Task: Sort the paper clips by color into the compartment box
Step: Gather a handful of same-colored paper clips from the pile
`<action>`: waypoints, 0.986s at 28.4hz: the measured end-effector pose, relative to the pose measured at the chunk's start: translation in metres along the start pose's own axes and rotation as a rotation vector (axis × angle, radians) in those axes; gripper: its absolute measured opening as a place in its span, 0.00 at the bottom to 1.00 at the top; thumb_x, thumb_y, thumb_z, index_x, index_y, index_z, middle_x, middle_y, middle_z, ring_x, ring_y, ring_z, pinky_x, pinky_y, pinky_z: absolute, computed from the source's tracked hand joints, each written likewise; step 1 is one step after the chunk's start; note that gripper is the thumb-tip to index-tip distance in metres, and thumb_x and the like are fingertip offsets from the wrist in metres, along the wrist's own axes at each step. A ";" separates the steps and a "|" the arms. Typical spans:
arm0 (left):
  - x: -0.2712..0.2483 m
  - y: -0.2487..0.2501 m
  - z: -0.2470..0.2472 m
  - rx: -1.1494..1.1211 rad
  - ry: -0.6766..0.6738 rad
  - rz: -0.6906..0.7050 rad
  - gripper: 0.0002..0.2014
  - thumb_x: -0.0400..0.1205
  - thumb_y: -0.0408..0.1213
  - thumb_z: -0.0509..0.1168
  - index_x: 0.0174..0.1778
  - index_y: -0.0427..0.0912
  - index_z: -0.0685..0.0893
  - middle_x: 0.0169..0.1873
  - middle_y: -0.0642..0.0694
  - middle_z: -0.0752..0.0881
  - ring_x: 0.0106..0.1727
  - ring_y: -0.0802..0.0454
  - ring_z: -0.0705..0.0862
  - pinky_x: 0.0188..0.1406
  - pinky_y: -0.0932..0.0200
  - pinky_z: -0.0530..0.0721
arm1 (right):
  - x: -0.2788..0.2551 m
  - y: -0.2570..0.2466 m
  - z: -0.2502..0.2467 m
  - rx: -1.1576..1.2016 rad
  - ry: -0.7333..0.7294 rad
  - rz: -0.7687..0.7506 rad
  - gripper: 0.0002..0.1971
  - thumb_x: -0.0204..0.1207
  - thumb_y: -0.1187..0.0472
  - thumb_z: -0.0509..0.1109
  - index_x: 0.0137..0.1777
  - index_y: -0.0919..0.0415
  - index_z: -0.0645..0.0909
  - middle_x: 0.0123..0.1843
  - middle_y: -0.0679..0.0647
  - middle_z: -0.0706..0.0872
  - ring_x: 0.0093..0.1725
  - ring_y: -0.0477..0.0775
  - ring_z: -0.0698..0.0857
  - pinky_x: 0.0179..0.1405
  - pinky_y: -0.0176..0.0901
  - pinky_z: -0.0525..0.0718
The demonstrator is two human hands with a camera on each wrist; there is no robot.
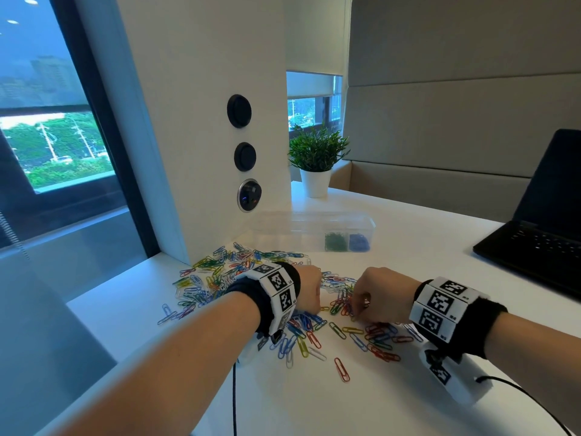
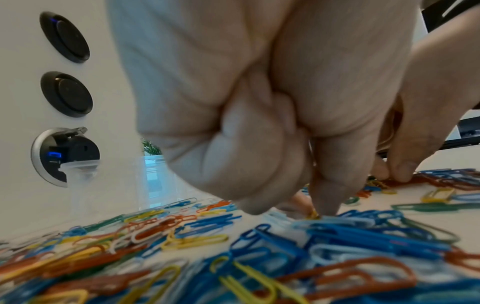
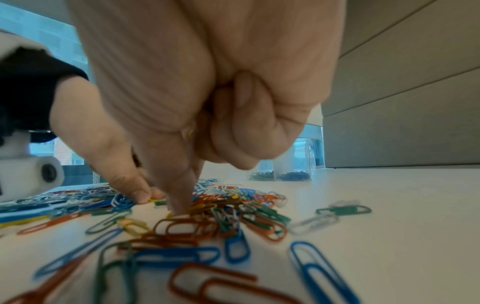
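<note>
Paper clips (image 1: 301, 325) in several colours lie scattered over the white table (image 1: 408, 247). The clear compartment box (image 1: 314, 234) stands at the back, with green clips (image 1: 335, 241) and blue clips (image 1: 359, 242) in its two right compartments. My left hand (image 2: 314, 211) is down in the pile, fingers curled, thumb and forefinger pinching a yellow clip (image 2: 313, 215). My right hand (image 3: 182, 211) is close beside it, its fingertips on a yellow clip (image 3: 170, 216), and a bit of yellow (image 3: 191, 132) shows inside its curled fingers. In the head view both hands (image 1: 309, 291) (image 1: 374, 297) cover their fingertips.
A white pillar with round sockets (image 1: 248, 195) rises just behind the pile on the left. A potted plant (image 1: 316, 165) stands behind the box. An open laptop (image 1: 540, 234) sits at the right. Cables (image 1: 234, 401) trail off the wrist cameras.
</note>
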State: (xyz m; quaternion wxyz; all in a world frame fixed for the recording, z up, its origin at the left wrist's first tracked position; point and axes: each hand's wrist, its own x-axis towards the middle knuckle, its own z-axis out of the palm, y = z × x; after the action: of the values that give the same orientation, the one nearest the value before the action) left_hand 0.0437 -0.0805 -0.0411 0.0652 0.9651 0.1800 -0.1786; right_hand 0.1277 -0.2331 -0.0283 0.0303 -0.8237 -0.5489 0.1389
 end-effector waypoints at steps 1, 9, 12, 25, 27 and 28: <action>-0.001 0.000 -0.001 0.007 -0.003 0.001 0.18 0.80 0.37 0.67 0.23 0.43 0.74 0.24 0.47 0.73 0.30 0.49 0.73 0.32 0.57 0.74 | -0.001 -0.001 -0.001 0.010 -0.013 -0.012 0.06 0.74 0.56 0.75 0.49 0.52 0.91 0.36 0.37 0.82 0.45 0.45 0.82 0.46 0.36 0.79; -0.025 -0.017 -0.012 -0.413 -0.024 -0.035 0.17 0.85 0.38 0.57 0.29 0.43 0.67 0.24 0.48 0.67 0.23 0.51 0.64 0.26 0.60 0.68 | 0.003 -0.013 0.006 -0.107 -0.060 -0.024 0.08 0.76 0.57 0.71 0.52 0.54 0.90 0.47 0.48 0.89 0.43 0.47 0.81 0.43 0.36 0.75; -0.042 -0.030 -0.015 -0.978 -0.131 -0.096 0.13 0.82 0.34 0.50 0.30 0.47 0.63 0.22 0.49 0.60 0.20 0.55 0.55 0.17 0.68 0.53 | 0.007 -0.018 0.007 -0.171 -0.110 0.014 0.07 0.77 0.57 0.67 0.46 0.52 0.88 0.38 0.47 0.83 0.42 0.51 0.79 0.41 0.37 0.74; -0.076 -0.063 -0.002 -1.868 0.007 0.017 0.16 0.81 0.37 0.57 0.25 0.44 0.68 0.21 0.47 0.68 0.14 0.59 0.59 0.10 0.73 0.53 | -0.002 -0.031 -0.003 1.999 -0.182 0.138 0.04 0.57 0.62 0.52 0.31 0.58 0.67 0.31 0.54 0.67 0.20 0.46 0.59 0.18 0.28 0.53; -0.082 -0.063 0.000 -1.627 0.059 -0.040 0.18 0.86 0.38 0.57 0.28 0.44 0.70 0.22 0.49 0.68 0.16 0.58 0.59 0.10 0.69 0.53 | -0.002 -0.035 0.001 1.920 -0.184 0.151 0.06 0.61 0.62 0.52 0.33 0.60 0.71 0.32 0.55 0.70 0.21 0.46 0.59 0.18 0.28 0.55; -0.085 -0.062 0.002 -1.406 0.113 -0.063 0.18 0.87 0.40 0.58 0.29 0.44 0.72 0.21 0.50 0.68 0.17 0.57 0.59 0.12 0.68 0.54 | -0.002 -0.038 0.002 1.845 -0.182 0.177 0.07 0.64 0.63 0.53 0.35 0.61 0.72 0.32 0.55 0.71 0.22 0.46 0.59 0.17 0.29 0.56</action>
State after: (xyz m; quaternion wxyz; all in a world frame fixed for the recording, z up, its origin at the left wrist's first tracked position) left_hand -0.0540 -0.0508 -0.0159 0.6585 0.6965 0.2835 0.0286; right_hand 0.0925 -0.2201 -0.0218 0.6193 -0.4984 -0.1567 0.5861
